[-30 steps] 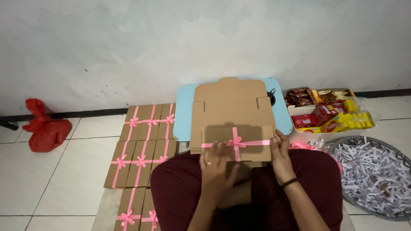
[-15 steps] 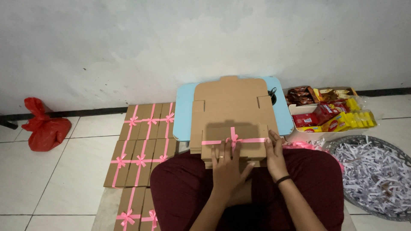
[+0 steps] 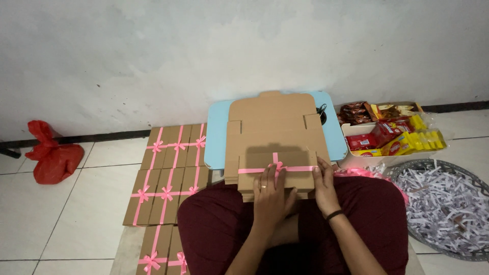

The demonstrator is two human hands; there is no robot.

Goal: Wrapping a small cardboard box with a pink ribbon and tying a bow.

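Note:
A flat brown cardboard box [image 3: 277,175] crossed by a pink ribbon with a small bow [image 3: 277,168] lies on my lap, against a stack of unfolded cardboard sheets [image 3: 272,122]. My left hand [image 3: 270,196] presses on the box's near side, fingers close to the bow. My right hand [image 3: 323,186] grips the box's right end where the ribbon wraps round. The cardboard stack rests on a light blue low table [image 3: 216,137].
Several ribboned boxes [image 3: 170,173] lie in rows on the floor at my left. A red plastic bag [image 3: 51,155] sits by the wall. At the right are a box of snack packets [image 3: 392,132] and a round tray of shredded paper [image 3: 448,203].
The ribboned box has come down from an upright tilt to lie lower on my lap. Both hands stayed on it, sliding toward its near edge.

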